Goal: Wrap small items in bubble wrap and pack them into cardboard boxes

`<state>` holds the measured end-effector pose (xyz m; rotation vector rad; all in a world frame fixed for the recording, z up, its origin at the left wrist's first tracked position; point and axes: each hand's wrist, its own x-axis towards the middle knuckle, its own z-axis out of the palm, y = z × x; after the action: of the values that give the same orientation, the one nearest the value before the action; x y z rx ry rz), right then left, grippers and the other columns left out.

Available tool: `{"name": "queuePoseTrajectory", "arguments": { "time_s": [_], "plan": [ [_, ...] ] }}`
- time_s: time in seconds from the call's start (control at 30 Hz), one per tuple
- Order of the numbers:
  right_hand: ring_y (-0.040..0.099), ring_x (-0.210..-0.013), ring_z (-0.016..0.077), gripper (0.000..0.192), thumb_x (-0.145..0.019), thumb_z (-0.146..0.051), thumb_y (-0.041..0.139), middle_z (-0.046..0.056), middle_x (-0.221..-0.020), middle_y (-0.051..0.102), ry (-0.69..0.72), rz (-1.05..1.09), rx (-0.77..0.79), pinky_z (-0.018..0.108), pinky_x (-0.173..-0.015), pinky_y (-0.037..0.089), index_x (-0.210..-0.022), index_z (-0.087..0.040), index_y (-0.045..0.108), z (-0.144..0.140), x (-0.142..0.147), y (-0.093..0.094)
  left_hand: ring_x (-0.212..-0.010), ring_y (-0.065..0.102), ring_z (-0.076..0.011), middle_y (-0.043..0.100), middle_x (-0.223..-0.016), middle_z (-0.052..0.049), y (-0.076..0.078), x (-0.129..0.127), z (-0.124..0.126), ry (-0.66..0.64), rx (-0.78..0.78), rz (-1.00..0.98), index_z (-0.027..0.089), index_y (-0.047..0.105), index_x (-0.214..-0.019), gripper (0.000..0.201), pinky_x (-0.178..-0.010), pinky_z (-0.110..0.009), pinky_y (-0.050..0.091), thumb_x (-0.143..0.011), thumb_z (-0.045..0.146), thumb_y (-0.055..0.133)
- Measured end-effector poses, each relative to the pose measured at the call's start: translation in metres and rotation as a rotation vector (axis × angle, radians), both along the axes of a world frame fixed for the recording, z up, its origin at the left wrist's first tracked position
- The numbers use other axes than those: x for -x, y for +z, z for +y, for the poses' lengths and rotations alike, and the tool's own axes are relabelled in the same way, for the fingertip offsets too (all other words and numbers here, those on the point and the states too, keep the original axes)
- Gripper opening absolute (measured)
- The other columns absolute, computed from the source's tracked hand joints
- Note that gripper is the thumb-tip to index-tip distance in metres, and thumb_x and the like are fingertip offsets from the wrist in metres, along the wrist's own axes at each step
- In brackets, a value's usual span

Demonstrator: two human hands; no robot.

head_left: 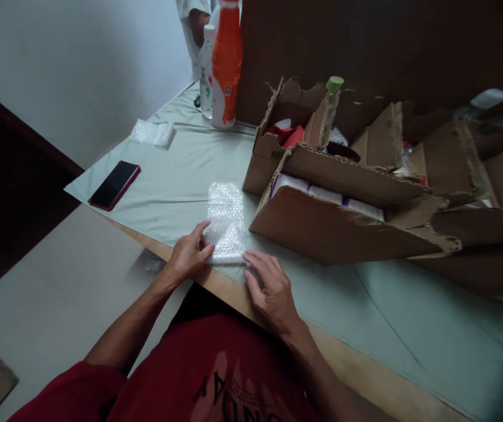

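Observation:
A piece of clear bubble wrap (225, 220) lies flat on the pale green cloth at the table's front edge. Its lower part looks folded over and thicker, and whether anything is inside cannot be made out. My left hand (189, 253) rests at its left edge, with thumb and index finger apart and their tips touching it. At the lower right corner, my right hand (273, 287) has its fingers stretched out and the thumb apart. Its foremost fingertips touch the corner of the wrap.
A phone (114, 184) in a red case and another bubble-wrap piece (152, 133) lie to the left. An orange bottle (227, 70) and a clear bottle (206, 76) stand behind. Divided cardboard boxes (322, 228) occupy the right. A person's arm (197, 26) shows at the back.

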<state>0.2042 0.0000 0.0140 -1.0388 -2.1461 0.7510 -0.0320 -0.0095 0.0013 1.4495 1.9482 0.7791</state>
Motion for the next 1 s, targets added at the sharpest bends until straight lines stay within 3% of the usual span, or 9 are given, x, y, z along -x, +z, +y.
{"name": "queuePoseTrajectory", "arguments": {
  "time_s": [0.13, 0.23, 0.33, 0.43, 0.57, 0.67, 0.77, 0.9, 1.0],
  "plan": [
    [0.05, -0.139, 0.0321, 0.049, -0.09, -0.009, 0.057, 0.016, -0.149, 0.059, 0.187, -0.322, -0.179, 0.051, -0.105, 0.048, -0.137, -0.021, 0.063, 0.015, 0.013, -0.008, -0.066, 0.062, -0.0168, 0.068, -0.079, 0.002, 0.001, -0.003, -0.003, -0.01, -0.021, 0.128, 0.022, 0.051, -0.146, 0.064, -0.068, -0.029, 0.05, -0.084, 0.024, 0.065],
    [0.053, -0.136, 0.0305, 0.041, -0.09, -0.004, 0.055, 0.015, -0.141, 0.066, 0.255, -0.373, -0.211, 0.049, -0.103, 0.047, -0.126, -0.02, 0.069, 0.024, 0.02, -0.013, -0.092, 0.068, -0.0233, 0.072, -0.106, -0.008, 0.005, -0.006, -0.017, -0.004, -0.209, 0.239, 0.02, 0.049, -0.148, 0.064, -0.086, -0.037, 0.055, -0.087, 0.027, 0.066],
    [0.064, -0.119, 0.0271, 0.034, -0.094, -0.005, 0.051, 0.012, -0.125, 0.074, 0.244, -0.337, -0.161, 0.044, -0.099, 0.046, -0.117, -0.02, 0.071, 0.025, 0.02, -0.012, -0.122, 0.061, -0.0303, 0.066, -0.131, -0.015, 0.01, -0.008, -0.039, -0.221, -0.4, 0.281, 0.02, 0.051, -0.145, 0.058, -0.104, -0.047, 0.049, -0.09, 0.03, 0.066],
    [0.069, -0.104, 0.0238, 0.031, -0.101, -0.012, 0.048, 0.008, -0.114, 0.078, 0.235, -0.293, -0.035, 0.04, -0.095, 0.047, -0.119, -0.021, 0.07, 0.022, 0.018, -0.007, -0.104, 0.066, -0.0264, 0.073, -0.112, -0.011, 0.01, -0.01, -0.055, -0.361, -0.408, 0.25, 0.021, 0.058, -0.138, 0.043, -0.096, -0.045, 0.051, -0.095, 0.021, 0.058],
    [0.068, -0.109, 0.0231, 0.03, -0.103, -0.021, 0.049, 0.008, -0.122, 0.076, 0.124, -0.239, -0.016, 0.038, -0.095, 0.048, -0.125, -0.022, 0.068, 0.015, 0.014, 0.0, -0.083, 0.066, -0.0223, 0.074, -0.096, -0.008, 0.001, -0.01, -0.053, -0.248, -0.303, 0.198, 0.018, 0.062, -0.133, 0.038, -0.083, -0.04, 0.054, -0.095, 0.018, 0.054],
    [0.066, -0.109, 0.0256, 0.027, -0.103, -0.025, 0.052, 0.012, -0.121, 0.074, -0.009, -0.251, -0.212, 0.041, -0.094, 0.047, -0.123, -0.021, 0.069, 0.01, 0.01, 0.004, -0.084, 0.065, -0.0234, 0.073, -0.097, -0.008, -0.004, -0.009, -0.042, -0.192, -0.233, 0.251, 0.018, 0.061, -0.134, 0.041, -0.084, -0.041, 0.053, -0.093, 0.021, 0.058],
    [0.062, -0.118, 0.0284, 0.025, -0.1, -0.022, 0.056, 0.012, -0.123, 0.072, 0.126, -0.321, -0.308, 0.044, -0.099, 0.044, -0.122, -0.02, 0.069, 0.009, 0.01, 0.003, -0.093, 0.064, -0.0266, 0.07, -0.102, -0.01, -0.005, -0.01, -0.035, -0.157, -0.245, 0.328, 0.018, 0.061, -0.134, 0.04, -0.088, -0.044, 0.052, -0.093, 0.021, 0.058],
    [0.059, -0.122, 0.0292, 0.028, -0.099, -0.016, 0.054, 0.012, -0.125, 0.072, 0.244, -0.362, -0.24, 0.048, -0.102, 0.043, -0.123, -0.02, 0.068, 0.014, 0.017, -0.002, -0.121, 0.057, -0.031, 0.063, -0.13, -0.014, 0.0, -0.012, -0.043, -0.189, -0.37, 0.346, 0.022, 0.061, -0.133, 0.039, -0.102, -0.049, 0.048, -0.094, 0.024, 0.061],
    [0.064, -0.11, 0.0261, 0.03, -0.101, -0.016, 0.051, 0.01, -0.113, 0.076, 0.245, -0.294, -0.107, 0.047, -0.1, 0.045, -0.125, -0.022, 0.067, 0.014, 0.016, 0.0, -0.117, 0.06, -0.0294, 0.068, -0.122, -0.012, 0.005, -0.01, -0.055, -0.319, -0.417, 0.265, 0.023, 0.06, -0.133, 0.039, -0.103, -0.05, 0.046, -0.094, 0.022, 0.059]
  ]
}}
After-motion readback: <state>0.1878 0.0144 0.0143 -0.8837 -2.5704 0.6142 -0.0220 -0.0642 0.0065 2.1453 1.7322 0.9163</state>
